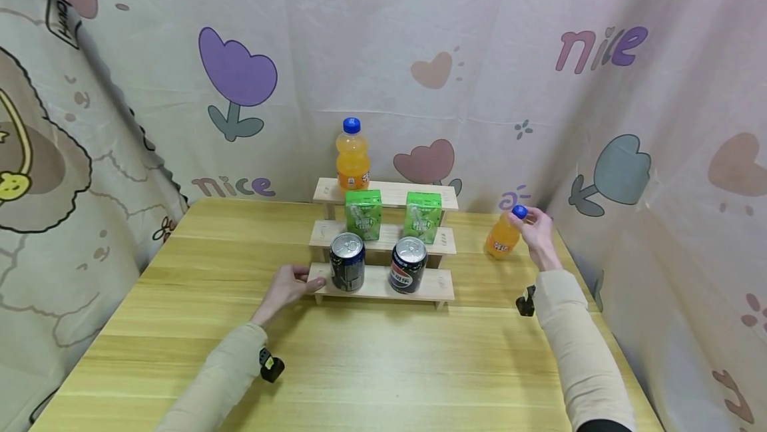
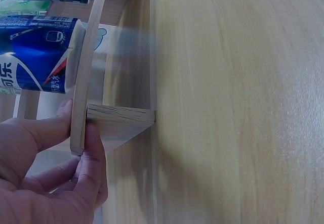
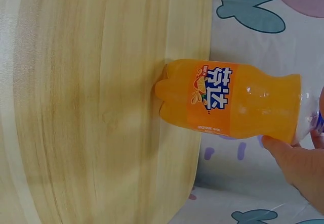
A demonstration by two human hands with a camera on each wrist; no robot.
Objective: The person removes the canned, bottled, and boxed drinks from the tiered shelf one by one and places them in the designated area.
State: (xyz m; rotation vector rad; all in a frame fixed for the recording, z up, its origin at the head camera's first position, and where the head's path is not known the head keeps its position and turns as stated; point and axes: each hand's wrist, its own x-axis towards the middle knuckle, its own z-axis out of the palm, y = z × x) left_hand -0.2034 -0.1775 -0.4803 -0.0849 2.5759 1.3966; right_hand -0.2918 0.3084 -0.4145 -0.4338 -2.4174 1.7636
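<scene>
Bench [image 1: 180, 325]: pale wood, carrying everything listed; printed fabric hung behind it and to both sides.

Stepped wooden rack [image 1: 383, 285]: three tiers, at mid-bench. Its lowest board is pinched at the near left end by the left hand [image 1: 287, 289], thumb on one face and fingers [image 2: 93, 168] on the other, as the left wrist view shows. This hold is best used only to steady the rack, since a push would rock the cans just beyond the fingers.

Orange soda bottle on the bench [image 1: 503, 235]: blue cap, leaning, base on the wood, well to the right of the rack. Its neck and cap are gripped by the right hand [image 1: 539, 232], fingers curled round the top. It should be judged wiser to lift it straight up before any sideways travel, so the base does not drag.

Second orange soda bottle [image 1: 351, 156]: upright, top tier, left.

Two green drink cartons [image 1: 363, 214]: middle tier.

Two cola cans [image 1: 347, 262]: lowest tier, nearest the left fingers.
</scene>
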